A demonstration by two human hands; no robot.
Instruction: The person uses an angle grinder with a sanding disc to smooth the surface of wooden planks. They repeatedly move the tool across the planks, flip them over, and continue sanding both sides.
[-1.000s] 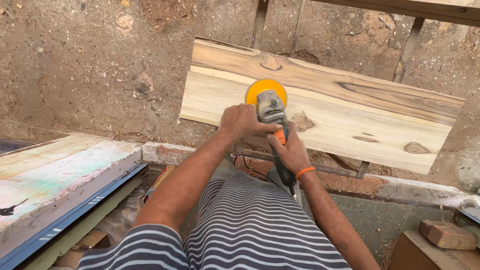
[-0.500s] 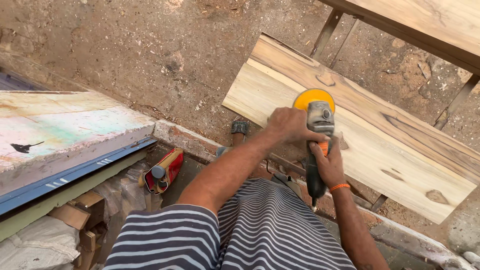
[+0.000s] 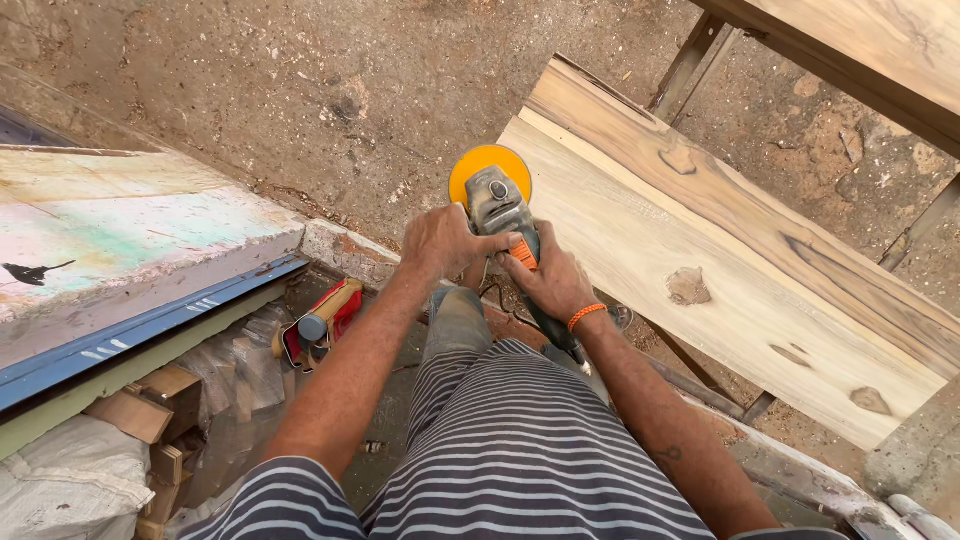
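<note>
You held the angle grinder (image 3: pixel 497 205) with both hands at the near left end of the pale wooden plank (image 3: pixel 700 250). Your left hand (image 3: pixel 447 243) was clenched around the side of its grey body, and your right hand (image 3: pixel 548 277), with an orange band at the wrist, gripped the rear handle. The grinder's yellow sanding disc (image 3: pixel 478 161) sat at the plank's left edge, touching the wood as far as could be seen. To your left lay a paint-stained board (image 3: pixel 130 225), and below it, near your left forearm, a red-handled tool (image 3: pixel 320 322) rested among wrapped bundles.
</note>
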